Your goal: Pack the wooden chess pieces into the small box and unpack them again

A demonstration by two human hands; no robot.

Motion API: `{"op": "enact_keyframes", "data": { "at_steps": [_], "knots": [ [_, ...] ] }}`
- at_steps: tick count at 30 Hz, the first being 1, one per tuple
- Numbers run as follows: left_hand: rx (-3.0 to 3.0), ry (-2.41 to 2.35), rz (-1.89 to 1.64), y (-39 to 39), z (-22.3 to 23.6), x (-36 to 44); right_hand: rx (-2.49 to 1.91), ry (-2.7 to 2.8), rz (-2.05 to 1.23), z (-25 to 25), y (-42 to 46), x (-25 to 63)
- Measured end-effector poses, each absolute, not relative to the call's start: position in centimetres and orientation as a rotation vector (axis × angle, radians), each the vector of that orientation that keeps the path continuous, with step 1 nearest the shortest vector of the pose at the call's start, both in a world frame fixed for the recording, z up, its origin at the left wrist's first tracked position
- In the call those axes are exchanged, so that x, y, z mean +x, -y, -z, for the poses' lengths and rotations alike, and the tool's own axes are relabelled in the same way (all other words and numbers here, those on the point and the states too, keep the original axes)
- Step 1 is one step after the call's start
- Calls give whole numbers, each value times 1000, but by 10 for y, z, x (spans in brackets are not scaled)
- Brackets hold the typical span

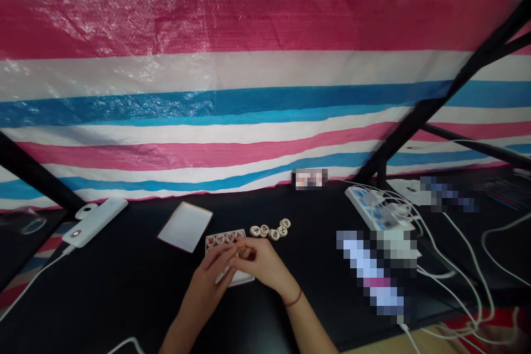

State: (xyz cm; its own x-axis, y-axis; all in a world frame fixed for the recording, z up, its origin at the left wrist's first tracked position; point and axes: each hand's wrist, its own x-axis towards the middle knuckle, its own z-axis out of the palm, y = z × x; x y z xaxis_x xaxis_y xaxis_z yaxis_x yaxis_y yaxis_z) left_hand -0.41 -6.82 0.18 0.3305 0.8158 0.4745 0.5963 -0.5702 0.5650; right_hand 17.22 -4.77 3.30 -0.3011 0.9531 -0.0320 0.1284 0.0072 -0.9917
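An open box [245, 280] of round Chinese chess pieces lies under both hands. Along its far side runs a row of red-marked pieces [220, 238]; the hands cover much of the rest. My left hand [212, 272] is over the box's left part, its fingers curled together and the tips meeting those of the other hand. What they hold, if anything, is hidden. Thumb and index finger of my right hand [265, 263] pinch what looks like a Chinese chess piece [244, 251], with only a pale edge showing. Several black-marked pieces [274, 234] lie loose just beyond the right hand.
Left of the box lies its white-lined lid [186, 227]. A white power bank [96, 222] with a cable is at far left. To the right are a power strip [365, 209], tangled white cables [450, 243] and a blurred phone-like thing [369, 271]. Striped sheeting [232, 72] hangs behind.
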Motion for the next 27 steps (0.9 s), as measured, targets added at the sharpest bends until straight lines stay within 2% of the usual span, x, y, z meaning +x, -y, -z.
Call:
{"op": "enact_keyframes", "data": {
  "at_steps": [6, 12, 22, 27],
  "knots": [
    [2119, -1383, -1206, 67, -1, -9, -1030, 1174, -1433, -10, 34, 178],
    [1965, -1489, -1243, 76, -2, -22, -929, 703, -1279, 12, 23, 194],
    [2416, -1452, -734, 78, 1, 7, -914, 721, -1307, 16, 25, 199],
    [2505, -1443, -598, 67, 2, 11, -930, 728, -1311, 15, 28, 197]
  ]
}}
